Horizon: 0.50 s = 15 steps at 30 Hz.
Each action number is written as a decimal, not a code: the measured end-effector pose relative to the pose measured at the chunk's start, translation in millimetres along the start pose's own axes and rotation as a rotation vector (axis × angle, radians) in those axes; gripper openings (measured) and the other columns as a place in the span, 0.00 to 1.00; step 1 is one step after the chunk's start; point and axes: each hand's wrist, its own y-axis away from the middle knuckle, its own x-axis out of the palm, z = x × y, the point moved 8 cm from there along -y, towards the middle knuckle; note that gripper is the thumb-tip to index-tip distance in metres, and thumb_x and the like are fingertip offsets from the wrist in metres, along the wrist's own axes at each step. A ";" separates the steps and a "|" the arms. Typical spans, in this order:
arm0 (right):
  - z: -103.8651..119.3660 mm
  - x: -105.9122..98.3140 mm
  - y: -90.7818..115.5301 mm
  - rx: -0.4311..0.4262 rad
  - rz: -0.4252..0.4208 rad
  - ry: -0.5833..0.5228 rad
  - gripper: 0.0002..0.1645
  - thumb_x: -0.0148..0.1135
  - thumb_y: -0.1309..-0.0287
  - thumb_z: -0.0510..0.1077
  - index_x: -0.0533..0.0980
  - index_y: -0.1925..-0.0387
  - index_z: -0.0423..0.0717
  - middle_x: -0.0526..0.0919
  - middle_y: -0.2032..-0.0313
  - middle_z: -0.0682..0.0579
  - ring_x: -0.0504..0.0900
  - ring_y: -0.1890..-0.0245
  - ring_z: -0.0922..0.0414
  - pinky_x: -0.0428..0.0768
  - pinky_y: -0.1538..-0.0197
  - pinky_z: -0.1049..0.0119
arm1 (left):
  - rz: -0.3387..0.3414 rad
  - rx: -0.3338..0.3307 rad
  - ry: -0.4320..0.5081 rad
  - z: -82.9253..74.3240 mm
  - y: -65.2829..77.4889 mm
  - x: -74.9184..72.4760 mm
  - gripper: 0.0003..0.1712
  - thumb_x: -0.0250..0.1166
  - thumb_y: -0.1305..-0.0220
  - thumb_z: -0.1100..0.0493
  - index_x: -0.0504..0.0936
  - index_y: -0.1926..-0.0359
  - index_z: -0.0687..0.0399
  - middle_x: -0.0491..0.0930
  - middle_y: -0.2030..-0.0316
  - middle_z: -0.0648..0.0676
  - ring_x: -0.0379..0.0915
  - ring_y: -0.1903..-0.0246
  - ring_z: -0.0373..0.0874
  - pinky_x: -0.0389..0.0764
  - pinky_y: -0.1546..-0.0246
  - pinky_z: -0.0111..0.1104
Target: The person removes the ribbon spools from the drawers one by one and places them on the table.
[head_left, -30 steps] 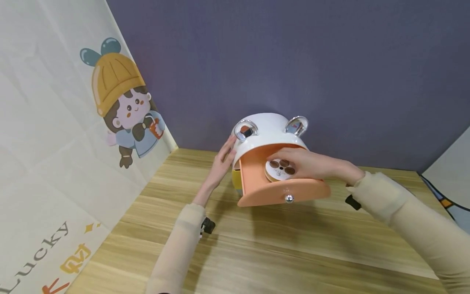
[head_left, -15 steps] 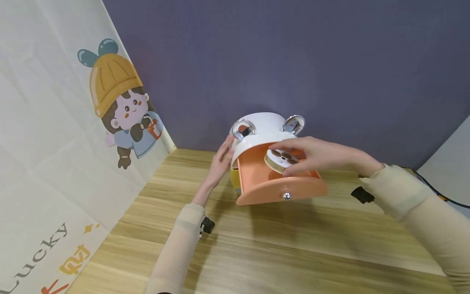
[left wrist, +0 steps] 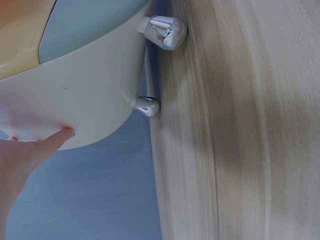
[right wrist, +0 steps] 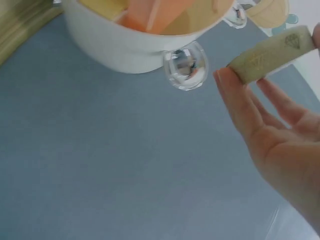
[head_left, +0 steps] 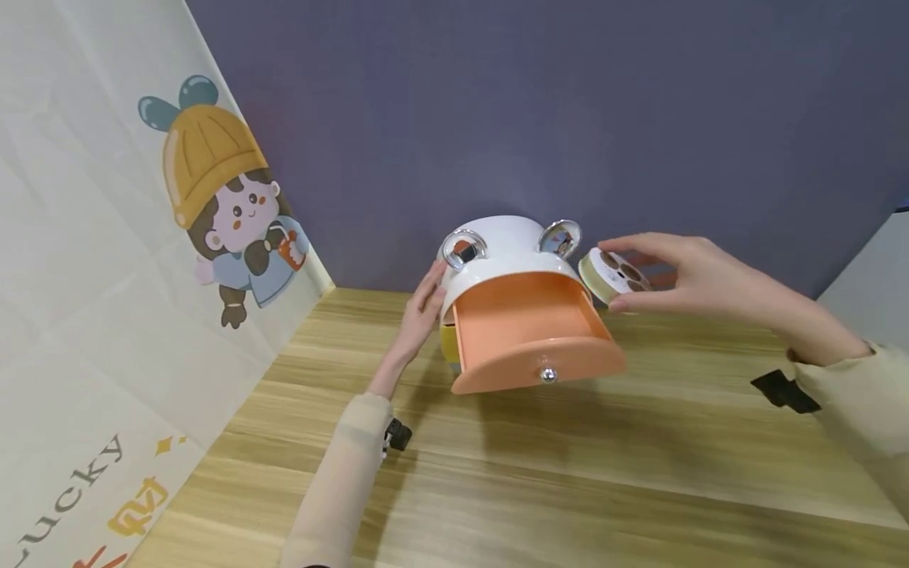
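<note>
A white storage box (head_left: 497,246) with mirrored round ears stands against the dark wall. Its orange drawer (head_left: 529,312) is pulled out, with a silver knob on the front. My left hand (head_left: 420,315) rests its extended fingers on the box's left side; the left wrist view has the fingertips on the pale wall (left wrist: 95,100). To the right of the box, my right hand (head_left: 682,272) pinches a spool of ribbon (head_left: 614,274) between thumb and fingers, raised and tilted. The spool has a white face with round holes, and printed cream ribbon (right wrist: 272,52) is wound round it.
The box stands on short silver feet (left wrist: 167,34) on a wood-grain table (head_left: 454,481). Behind it rises the dark wall (head_left: 398,118). A white sheet with a cartoon figure (head_left: 241,213) hangs at the left.
My right hand has lifted the ribbon spool out of the drawer and carried it right, beside the box. My left hand has stayed on the box's side.
</note>
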 end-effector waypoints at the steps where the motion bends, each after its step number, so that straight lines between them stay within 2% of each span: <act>1: -6.6 -1.1 4.7 0.037 -0.013 0.005 0.43 0.77 0.50 0.53 0.69 0.32 0.64 0.76 0.36 0.54 0.83 0.48 0.59 0.87 0.52 0.70 | 0.001 -0.003 0.000 0.5 -0.1 0.1 0.28 0.47 0.22 0.57 0.59 0.25 0.51 0.49 0.21 0.52 0.38 0.20 0.49 0.44 0.20 0.51; 3: -18.9 -0.9 13.5 0.078 -0.027 0.003 0.44 0.76 0.50 0.54 0.68 0.32 0.61 0.75 0.36 0.50 0.86 0.51 0.54 0.85 0.57 0.74 | 0.003 -0.012 0.002 1.9 -0.2 0.4 0.28 0.47 0.22 0.57 0.59 0.24 0.50 0.49 0.21 0.51 0.38 0.20 0.49 0.44 0.20 0.50; 5: -30.8 1.3 21.9 0.107 -0.037 0.002 0.44 0.77 0.50 0.54 0.68 0.32 0.59 0.76 0.37 0.47 0.88 0.56 0.54 0.83 0.60 0.78 | 0.004 -0.021 0.002 3.7 0.0 0.7 0.28 0.47 0.22 0.56 0.59 0.24 0.50 0.48 0.21 0.51 0.39 0.20 0.48 0.45 0.20 0.49; 7: -41.8 5.2 29.6 0.116 -0.045 0.008 0.44 0.77 0.50 0.54 0.69 0.33 0.56 0.77 0.39 0.45 0.87 0.58 0.65 0.81 0.62 0.79 | 0.003 -0.025 0.005 5.0 0.5 0.8 0.28 0.48 0.22 0.56 0.59 0.24 0.50 0.48 0.21 0.51 0.39 0.20 0.48 0.45 0.20 0.49; 9: -51.5 9.9 37.1 0.105 -0.053 0.015 0.43 0.77 0.50 0.53 0.70 0.34 0.52 0.79 0.41 0.44 0.81 0.58 0.76 0.82 0.63 0.79 | 0.002 -0.028 0.006 5.6 1.3 0.7 0.29 0.48 0.22 0.56 0.58 0.24 0.51 0.48 0.21 0.51 0.39 0.21 0.49 0.46 0.20 0.49; 11: -61.2 14.2 44.2 0.098 -0.066 0.041 0.42 0.77 0.51 0.53 0.71 0.35 0.51 0.80 0.44 0.45 0.75 0.58 0.81 0.82 0.64 0.79 | 0.000 -0.028 0.003 5.1 2.0 0.8 0.29 0.48 0.22 0.56 0.58 0.24 0.51 0.48 0.21 0.52 0.40 0.21 0.50 0.45 0.20 0.50; 12: -65.8 16.4 47.4 0.099 -0.066 0.048 0.42 0.77 0.50 0.54 0.71 0.35 0.50 0.80 0.45 0.44 0.76 0.57 0.79 0.82 0.64 0.78 | -0.001 -0.025 0.003 4.3 2.2 0.7 0.29 0.48 0.22 0.56 0.58 0.24 0.51 0.48 0.21 0.52 0.40 0.21 0.50 0.45 0.20 0.51; 15: -78.0 22.6 55.9 0.105 -0.079 0.077 0.42 0.76 0.50 0.55 0.71 0.35 0.49 0.80 0.46 0.43 0.83 0.53 0.60 0.83 0.66 0.76 | -0.005 -0.018 -0.006 5.8 0.3 0.9 0.29 0.47 0.21 0.56 0.58 0.24 0.49 0.47 0.21 0.52 0.40 0.21 0.49 0.44 0.20 0.52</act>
